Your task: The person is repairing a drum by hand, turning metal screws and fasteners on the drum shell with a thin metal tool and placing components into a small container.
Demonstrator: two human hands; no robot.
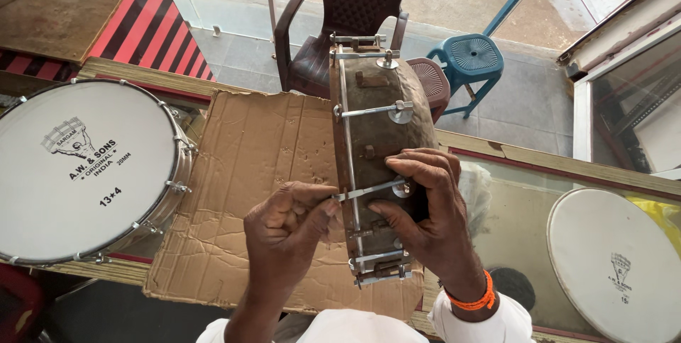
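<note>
Cardboard [241,173] covers the bench; a drum shell [376,137] stands on edge at centre. Right hand [425,208] clasps its body at four o'clock. Left hand [291,226] pinches the tension rod [369,190], apparently mid-tightening; steady turning seems needed.

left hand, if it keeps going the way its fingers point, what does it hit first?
The left hand points rightward at the metal tension rod on the upright drum's shell. Its fingertips seem already on the rod end; depth unclear.
</note>
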